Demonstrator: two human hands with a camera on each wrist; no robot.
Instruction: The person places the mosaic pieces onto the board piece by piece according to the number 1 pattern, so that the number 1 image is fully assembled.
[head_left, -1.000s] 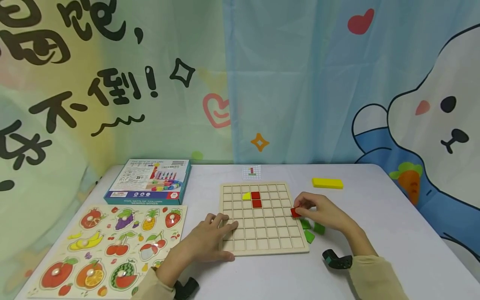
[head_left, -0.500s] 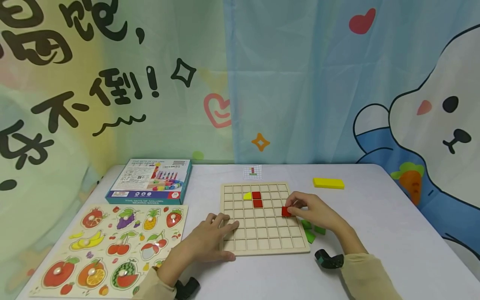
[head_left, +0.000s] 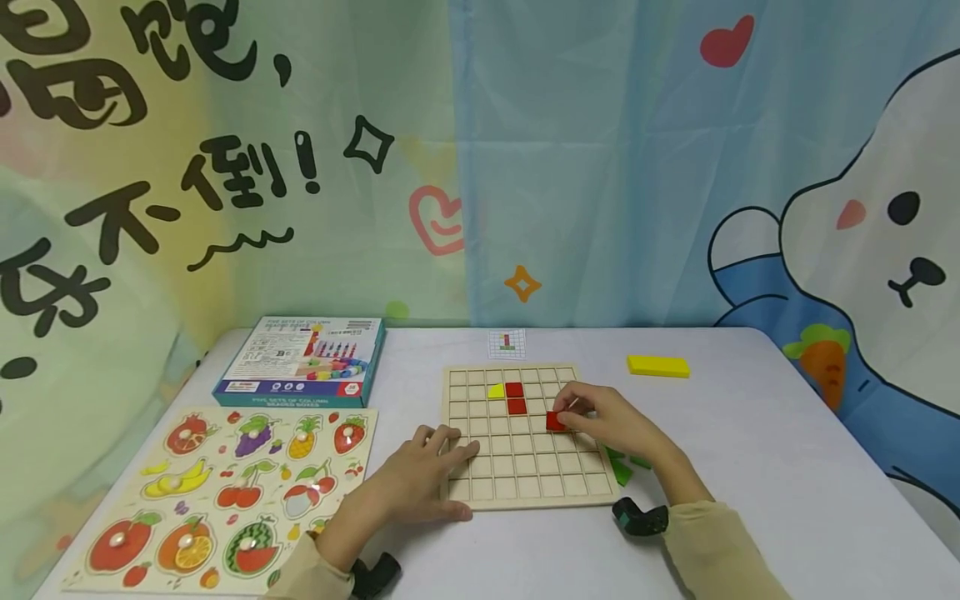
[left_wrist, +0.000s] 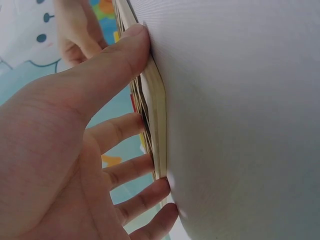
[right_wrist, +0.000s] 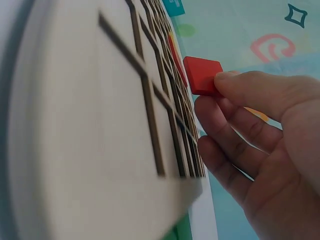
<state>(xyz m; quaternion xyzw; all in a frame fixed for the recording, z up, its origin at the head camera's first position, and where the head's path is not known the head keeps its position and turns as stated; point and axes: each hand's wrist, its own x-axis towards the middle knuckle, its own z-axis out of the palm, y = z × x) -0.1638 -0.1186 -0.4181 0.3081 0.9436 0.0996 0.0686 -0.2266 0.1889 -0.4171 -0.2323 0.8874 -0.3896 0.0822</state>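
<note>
A wooden grid board (head_left: pixel 540 468) lies mid-table, with two red square tiles (head_left: pixel 515 406) set one behind the other in its cells. Left of the farther one sits a yellow tile (head_left: pixel 496 392). My right hand (head_left: pixel 606 423) pinches another red square tile (right_wrist: pixel 202 75) between thumb and fingers, over the right part of the board. At the board's left edge rests my left hand (head_left: pixel 423 471), fingers spread and relaxed. In the left wrist view its thumb (left_wrist: pixel 131 50) touches the wooden rim. Green tiles (head_left: pixel 619 472) lie off the right edge, partly hidden by my right hand and wrist.
A small card (head_left: pixel 507 343) with a coloured grid pattern lies behind the board. A yellow bar (head_left: pixel 658 367) is at the back right. On the left are a fruit puzzle board (head_left: pixel 191 458) and a flat box (head_left: pixel 300 358) behind it.
My right hand has carried the red tile leftward from the board's right edge to over its cells. My left hand stays at the left edge.
</note>
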